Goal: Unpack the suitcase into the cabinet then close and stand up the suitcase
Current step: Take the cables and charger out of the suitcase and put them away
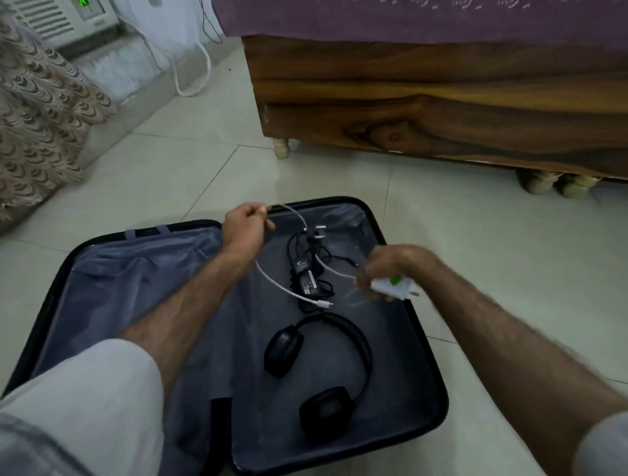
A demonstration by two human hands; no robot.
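Floor of pale glossy tiles (pixel 190 159). A wooden bed frame (pixel 441 102) with dark grain stands at upper right on turned cream feet (pixel 281 149), covered by a purple bedspread (pixel 424 18). A patterned curtain (pixel 37 119) hangs at left. A white appliance with a green display (pixel 83 4) sits at upper left; a white cord (pixel 204 68) loops beside it along the wall.

Logo on power adapter (pixel 307 278) unreadable.

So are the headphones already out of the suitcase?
No, the black headphones lie on the lining inside the open suitcase, below the black power adapter, with neither hand touching them.
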